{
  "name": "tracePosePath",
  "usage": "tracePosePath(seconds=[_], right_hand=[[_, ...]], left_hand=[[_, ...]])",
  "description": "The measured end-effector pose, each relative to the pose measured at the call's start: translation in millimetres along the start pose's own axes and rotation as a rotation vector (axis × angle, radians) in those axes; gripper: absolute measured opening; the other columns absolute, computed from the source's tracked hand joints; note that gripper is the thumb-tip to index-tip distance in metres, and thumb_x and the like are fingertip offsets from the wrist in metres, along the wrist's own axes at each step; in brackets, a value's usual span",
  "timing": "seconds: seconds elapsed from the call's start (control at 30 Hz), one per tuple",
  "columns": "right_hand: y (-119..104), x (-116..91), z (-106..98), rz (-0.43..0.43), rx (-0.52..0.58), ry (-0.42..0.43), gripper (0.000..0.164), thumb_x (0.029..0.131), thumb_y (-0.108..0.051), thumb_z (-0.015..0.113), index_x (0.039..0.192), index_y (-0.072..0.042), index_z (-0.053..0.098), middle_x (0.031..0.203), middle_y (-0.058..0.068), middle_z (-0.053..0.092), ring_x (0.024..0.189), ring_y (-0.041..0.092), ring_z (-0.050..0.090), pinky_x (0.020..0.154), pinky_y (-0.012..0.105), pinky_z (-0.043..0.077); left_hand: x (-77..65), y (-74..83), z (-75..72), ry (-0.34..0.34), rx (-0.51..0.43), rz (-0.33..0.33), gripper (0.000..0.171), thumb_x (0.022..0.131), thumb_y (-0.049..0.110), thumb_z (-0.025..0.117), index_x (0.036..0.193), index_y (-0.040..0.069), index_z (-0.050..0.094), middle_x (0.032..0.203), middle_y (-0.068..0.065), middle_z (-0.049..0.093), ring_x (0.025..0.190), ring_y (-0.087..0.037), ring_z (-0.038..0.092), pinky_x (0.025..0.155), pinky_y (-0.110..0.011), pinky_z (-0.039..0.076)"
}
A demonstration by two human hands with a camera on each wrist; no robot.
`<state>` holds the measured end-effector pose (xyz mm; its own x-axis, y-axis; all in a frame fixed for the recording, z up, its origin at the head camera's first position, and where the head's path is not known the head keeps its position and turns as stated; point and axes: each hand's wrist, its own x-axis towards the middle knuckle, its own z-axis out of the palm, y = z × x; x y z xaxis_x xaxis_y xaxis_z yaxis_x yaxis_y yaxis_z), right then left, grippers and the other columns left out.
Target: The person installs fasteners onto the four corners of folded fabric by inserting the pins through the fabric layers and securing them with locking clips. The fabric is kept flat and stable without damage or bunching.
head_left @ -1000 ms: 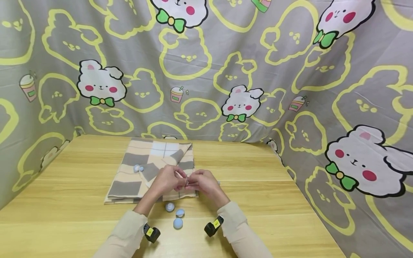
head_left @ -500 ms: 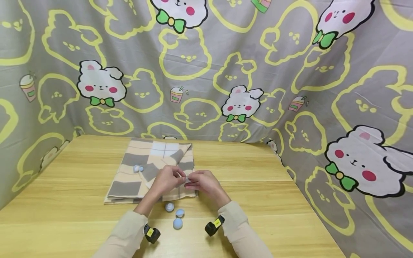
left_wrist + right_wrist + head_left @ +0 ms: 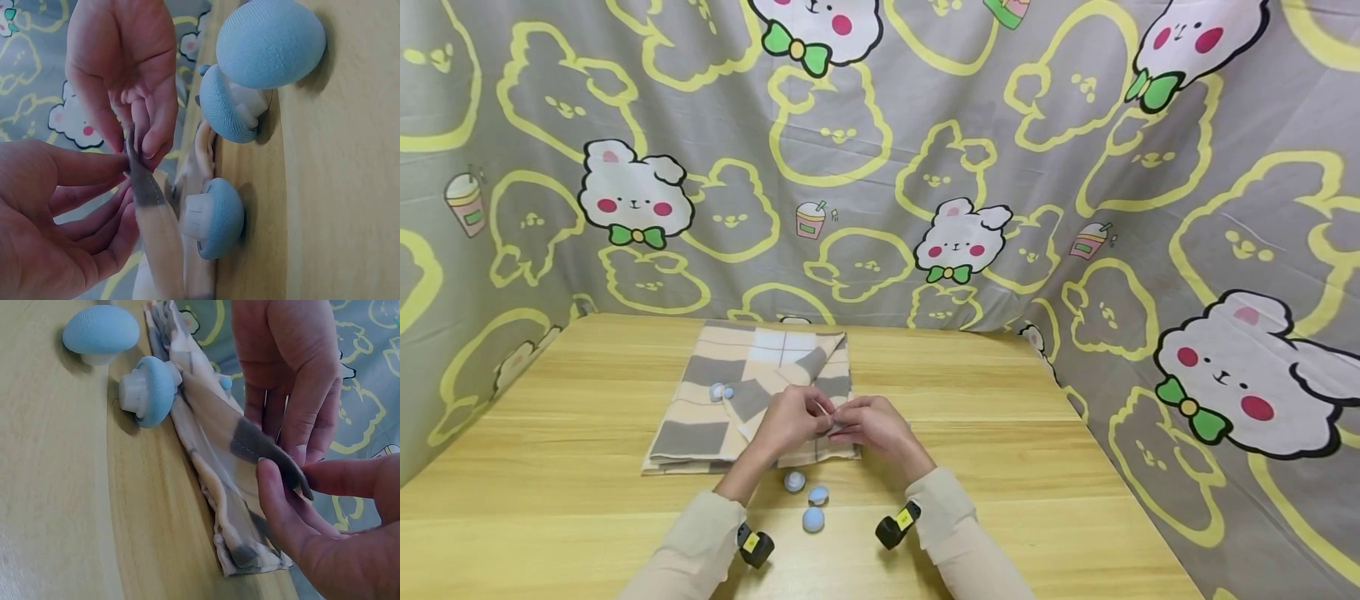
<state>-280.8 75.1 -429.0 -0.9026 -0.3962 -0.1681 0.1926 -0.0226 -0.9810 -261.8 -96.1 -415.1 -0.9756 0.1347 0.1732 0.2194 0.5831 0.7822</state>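
A folded plaid blanket (image 3: 688, 437) in beige, grey and white lies on the table. Its grey near-right corner (image 3: 144, 181) is lifted, and both hands meet there. My left hand (image 3: 792, 419) pinches the corner between thumb and fingers. From the other side my right hand (image 3: 340, 519) pinches the same corner with its fingertips. Nearer the person, on the wood, are three blue mushroom-shaped fasteners with whitish stems: one with its stem up (image 3: 794, 481), one tipped over (image 3: 818, 496) and one cap up (image 3: 813, 520).
Small blue-and-white fastener parts (image 3: 721, 392) sit on the blanket's left part. The wooden table (image 3: 1000, 500) reaches back to a grey cartoon-print curtain (image 3: 865, 167), which also hangs along both sides. Black wrist cameras (image 3: 755, 546) hang below the sleeves.
Both hands stay at the blanket corner, with only small shifts of the fingertips. The blanket and the loose fasteners have not moved.
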Motion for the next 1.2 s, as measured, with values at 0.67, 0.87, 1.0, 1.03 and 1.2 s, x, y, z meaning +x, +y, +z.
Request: tracePosePath(seconds=[0.67, 0.87, 1.0, 1.03, 1.2], right_hand=[[2, 2, 1, -0.014, 0.000, 0.055, 0.019, 0.096, 0.003, 0.057, 0.111, 0.014, 0.056, 0.094, 0.012, 0.061, 0.075, 0.016, 0.070, 0.080, 0.033, 0.061], [3, 3, 1, -0.013, -0.020, 0.045, 0.020, 0.095, 0.002, 0.059, 0.111, 0.014, 0.056, 0.095, 0.012, 0.062, 0.075, 0.015, 0.069, 0.080, 0.033, 0.061], [3, 3, 1, -0.016, -0.017, 0.047, 0.019, 0.095, 0.002, 0.059, 0.109, 0.014, 0.057, 0.094, 0.011, 0.062, 0.073, 0.015, 0.069, 0.079, 0.032, 0.061], [2, 2, 1, -0.016, -0.014, 0.050, 0.018, 0.095, 0.002, 0.059, 0.109, 0.014, 0.057, 0.094, 0.011, 0.062, 0.073, 0.014, 0.069, 0.079, 0.032, 0.061], [2, 1, 1, -0.025, -0.007, 0.060, 0.018, 0.094, 0.003, 0.059, 0.109, 0.014, 0.057, 0.094, 0.011, 0.061, 0.072, 0.014, 0.068, 0.076, 0.030, 0.061]], left_hand=[[-9.9, 17.8, -28.6, -0.195, 0.188, -0.024, 0.014, 0.080, 0.001, 0.073, 0.072, 0.009, 0.066, 0.064, 0.000, 0.061, 0.058, -0.013, 0.055, 0.054, -0.027, 0.043], [-22.0, 27.0, -34.0, -0.416, 0.368, -0.024, 0.014, 0.078, 0.009, 0.079, 0.069, 0.012, 0.068, 0.066, 0.003, 0.062, 0.061, -0.013, 0.054, 0.057, -0.027, 0.042], [-27.0, 28.9, -32.9, -0.503, 0.390, -0.088, 0.013, 0.075, 0.006, 0.081, 0.073, 0.012, 0.070, 0.067, 0.003, 0.061, 0.058, -0.011, 0.050, 0.052, -0.025, 0.039], [-27.5, 28.9, -32.2, -0.517, 0.398, -0.106, 0.014, 0.074, 0.005, 0.081, 0.074, 0.012, 0.069, 0.067, 0.003, 0.061, 0.056, -0.011, 0.048, 0.051, -0.024, 0.038], [-27.7, 29.2, -28.0, -0.546, 0.437, -0.187, 0.020, 0.069, -0.005, 0.073, 0.066, 0.011, 0.062, 0.060, 0.000, 0.052, 0.048, -0.011, 0.042, 0.042, -0.023, 0.035]])
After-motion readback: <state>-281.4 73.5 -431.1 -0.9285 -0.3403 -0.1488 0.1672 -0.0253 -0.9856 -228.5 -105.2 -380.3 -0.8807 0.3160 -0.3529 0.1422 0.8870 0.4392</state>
